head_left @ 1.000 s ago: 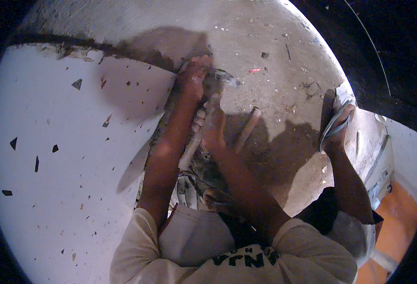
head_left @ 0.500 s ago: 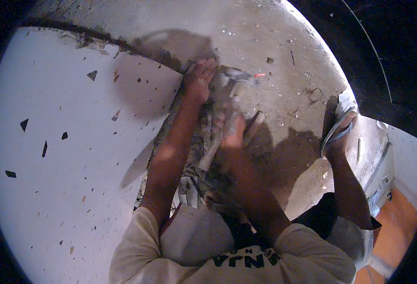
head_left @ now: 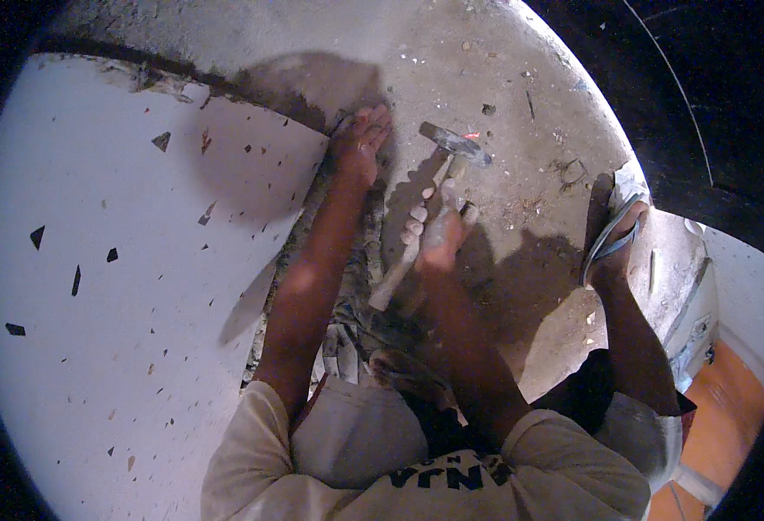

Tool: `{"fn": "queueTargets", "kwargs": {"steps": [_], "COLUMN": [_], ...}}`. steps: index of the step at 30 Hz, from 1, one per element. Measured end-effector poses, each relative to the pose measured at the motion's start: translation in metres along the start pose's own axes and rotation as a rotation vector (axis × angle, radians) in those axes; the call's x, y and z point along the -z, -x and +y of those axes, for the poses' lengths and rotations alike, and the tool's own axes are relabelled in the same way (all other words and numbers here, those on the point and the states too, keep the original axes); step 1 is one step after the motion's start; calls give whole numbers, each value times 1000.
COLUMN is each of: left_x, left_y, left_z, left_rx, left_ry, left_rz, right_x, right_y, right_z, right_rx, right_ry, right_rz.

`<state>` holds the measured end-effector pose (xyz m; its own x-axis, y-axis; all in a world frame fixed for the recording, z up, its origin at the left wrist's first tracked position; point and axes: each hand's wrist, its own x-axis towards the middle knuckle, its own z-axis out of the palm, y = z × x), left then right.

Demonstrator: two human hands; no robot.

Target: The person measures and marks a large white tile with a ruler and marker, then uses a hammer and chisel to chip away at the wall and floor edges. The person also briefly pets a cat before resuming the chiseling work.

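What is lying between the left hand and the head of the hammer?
In the head view, a stretch of dusty floor lies between the left hand and the hammer head.

The right hand (head_left: 441, 233) grips a hammer (head_left: 450, 141) by its pale handle (head_left: 388, 289) — over a gritty floor (head_left: 508, 74). Apart from it, the left hand (head_left: 365, 143) is beside the corner of a white, dark-speckled slab (head_left: 139, 347).

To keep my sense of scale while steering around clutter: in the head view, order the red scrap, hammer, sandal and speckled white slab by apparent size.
Largest to smallest:
1. Speckled white slab, by far
2. Hammer, partly covered by the right hand
3. Sandal, shorter
4. Red scrap, tiny
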<state>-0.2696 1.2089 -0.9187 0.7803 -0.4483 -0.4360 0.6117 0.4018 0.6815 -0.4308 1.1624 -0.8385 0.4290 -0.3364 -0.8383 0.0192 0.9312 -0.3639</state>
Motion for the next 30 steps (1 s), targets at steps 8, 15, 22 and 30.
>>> {"fn": "queueTargets", "kwargs": {"steps": [8,15,22,30], "left_x": [-5,-13,-8,-8], "left_y": [-2,3,5,9], "left_z": [4,0,5,6], "left_rx": [42,5,-8,23], "left_ry": [23,154,128,12], "left_rz": [30,26,14,6], "right_x": [46,60,65,62], "right_y": [-37,-46,-36,-28], "right_z": [4,10,-7,3], "right_rx": [49,17,-69,-64], "right_ry": [130,210,254,205], "right_rz": [14,71,-105,-64]}}
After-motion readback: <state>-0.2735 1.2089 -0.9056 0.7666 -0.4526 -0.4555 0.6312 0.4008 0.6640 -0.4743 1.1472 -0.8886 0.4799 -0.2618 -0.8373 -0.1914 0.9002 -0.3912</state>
